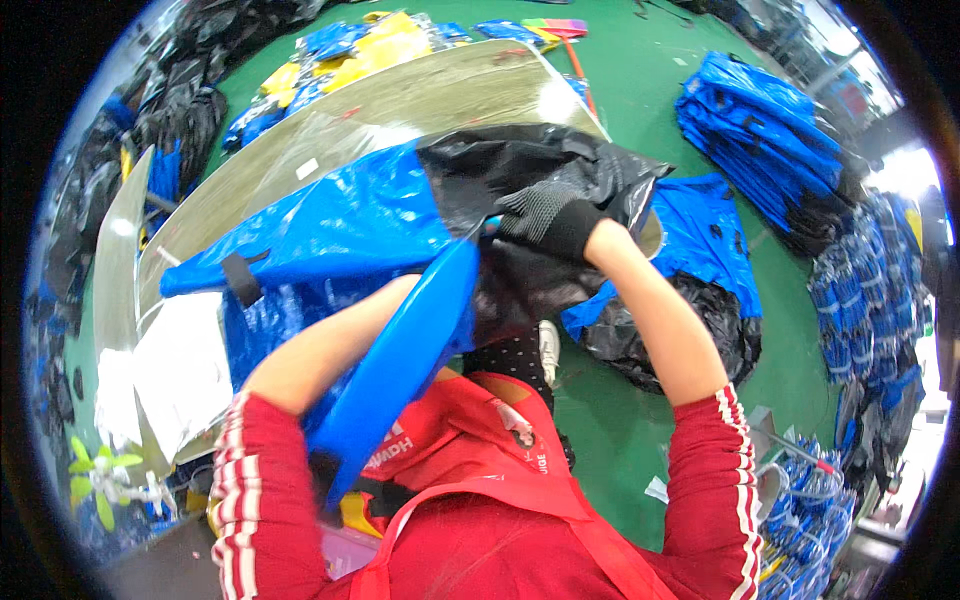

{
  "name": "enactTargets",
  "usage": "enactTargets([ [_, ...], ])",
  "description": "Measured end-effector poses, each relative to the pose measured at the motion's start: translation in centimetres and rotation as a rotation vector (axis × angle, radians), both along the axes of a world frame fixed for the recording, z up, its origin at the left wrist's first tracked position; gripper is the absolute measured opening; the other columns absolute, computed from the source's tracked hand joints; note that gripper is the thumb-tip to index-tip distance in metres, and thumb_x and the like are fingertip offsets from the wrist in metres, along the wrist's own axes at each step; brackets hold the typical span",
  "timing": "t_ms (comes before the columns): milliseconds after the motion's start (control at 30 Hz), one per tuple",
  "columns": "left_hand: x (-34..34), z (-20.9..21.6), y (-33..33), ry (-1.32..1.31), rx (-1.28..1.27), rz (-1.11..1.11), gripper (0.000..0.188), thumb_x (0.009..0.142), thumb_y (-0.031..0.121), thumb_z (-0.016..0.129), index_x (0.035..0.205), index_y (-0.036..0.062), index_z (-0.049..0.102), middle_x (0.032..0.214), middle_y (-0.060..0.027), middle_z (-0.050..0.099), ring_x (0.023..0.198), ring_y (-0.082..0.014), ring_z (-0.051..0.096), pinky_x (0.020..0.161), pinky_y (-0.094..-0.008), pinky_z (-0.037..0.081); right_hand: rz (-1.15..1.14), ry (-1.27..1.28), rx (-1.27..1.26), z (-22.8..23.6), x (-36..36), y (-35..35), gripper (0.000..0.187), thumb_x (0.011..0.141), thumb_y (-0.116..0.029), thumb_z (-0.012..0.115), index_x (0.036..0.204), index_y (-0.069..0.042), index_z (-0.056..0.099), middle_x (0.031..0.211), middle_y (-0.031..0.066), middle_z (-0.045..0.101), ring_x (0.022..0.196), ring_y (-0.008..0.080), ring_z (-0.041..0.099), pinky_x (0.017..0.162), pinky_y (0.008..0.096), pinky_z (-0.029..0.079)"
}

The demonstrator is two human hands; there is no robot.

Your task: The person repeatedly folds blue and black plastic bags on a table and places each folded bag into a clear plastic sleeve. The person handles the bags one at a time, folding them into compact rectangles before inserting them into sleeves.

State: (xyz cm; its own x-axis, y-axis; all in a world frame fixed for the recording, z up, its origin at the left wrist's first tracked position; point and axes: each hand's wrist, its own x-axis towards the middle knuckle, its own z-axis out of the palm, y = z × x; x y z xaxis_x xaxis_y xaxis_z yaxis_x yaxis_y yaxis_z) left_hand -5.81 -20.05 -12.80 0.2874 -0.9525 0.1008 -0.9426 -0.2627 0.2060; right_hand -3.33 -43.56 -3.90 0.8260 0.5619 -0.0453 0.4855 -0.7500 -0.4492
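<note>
A large blue and black bag of shiny coated fabric point(340, 215) lies spread over the table point(455, 90) before me. Its blue half is to the left, with a short black strap, and its black half to the right. My right hand point(548, 220), in a black and grey knit glove, is closed on the fabric where blue meets black. My left forearm runs under a raised blue flap point(415, 345), and that hand is hidden by the bag.
Packed blue and yellow pieces point(385, 50) lie beyond the table. A blue and black bag point(710, 250) lies on the green floor point(610, 440) to the right, near a tall stack of folded blue bags point(755, 130). Bundled blue items point(870, 280) stand at far right.
</note>
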Motion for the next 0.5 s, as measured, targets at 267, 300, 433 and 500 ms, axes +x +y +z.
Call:
enactTargets([
  [267, -17.2, 10.3, 28.4, 0.486, 0.186, 0.872, 0.056, 0.084, 0.014, 0.067, 0.136, 0.007, 0.048, 0.146, -0.0153, 0.041, 0.131, -0.0291, 0.043, 0.115, -0.0405, 0.024, -0.138, 0.168, -0.511, -7.0, 4.3, 0.1, 0.064, 0.087, -0.065, 0.044, 0.094, -0.009, 0.073, 0.101, 0.0197, 0.068, 0.095, 0.0388, 0.065, 0.085, 0.0473, 0.05],
  [300, -20.2, 9.6, 29.7, 0.589, 0.033, 0.933, 0.058, 0.082, 0.016, 0.07, 0.135, 0.007, 0.049, 0.145, -0.0158, 0.041, 0.129, -0.0278, 0.045, 0.115, -0.04, 0.025, -0.141, 0.195, -0.5, -6.9, 4.2, 0.2, 0.063, 0.086, -0.065, 0.045, 0.093, -0.009, 0.073, 0.101, 0.0198, 0.068, 0.095, 0.0387, 0.065, 0.085, 0.0475, 0.05],
  [433, -26.2, 4.2, 33.3, 0.243, -0.368, 1.413, 0.034, 0.088, 0.018, 0.064, 0.119, 0.0039, 0.059, 0.116, -0.0106, 0.06, 0.106, -0.0223, 0.057, 0.096, -0.0353, 0.041, -0.171, 0.197, -0.473, -5.7, 4.0, 0.3, 0.057, 0.085, -0.061, 0.052, 0.09, -0.007, 0.073, 0.101, 0.02, 0.067, 0.095, 0.0388, 0.064, 0.082, 0.0477, 0.05],
  [500, -26.2, 1.5, 35.2, 0.396, -0.613, 1.66, 0.029, 0.089, 0.02, 0.064, 0.112, 0.0034, 0.062, 0.104, -0.0077, 0.064, 0.095, -0.0183, 0.059, 0.086, -0.0327, 0.047, -0.173, 0.219, -0.472, -5.5, 3.7, -0.1, 0.057, 0.083, -0.061, 0.054, 0.087, -0.007, 0.072, 0.094, 0.0194, 0.068, 0.09, 0.0392, 0.064, 0.081, 0.0474, 0.05],
])
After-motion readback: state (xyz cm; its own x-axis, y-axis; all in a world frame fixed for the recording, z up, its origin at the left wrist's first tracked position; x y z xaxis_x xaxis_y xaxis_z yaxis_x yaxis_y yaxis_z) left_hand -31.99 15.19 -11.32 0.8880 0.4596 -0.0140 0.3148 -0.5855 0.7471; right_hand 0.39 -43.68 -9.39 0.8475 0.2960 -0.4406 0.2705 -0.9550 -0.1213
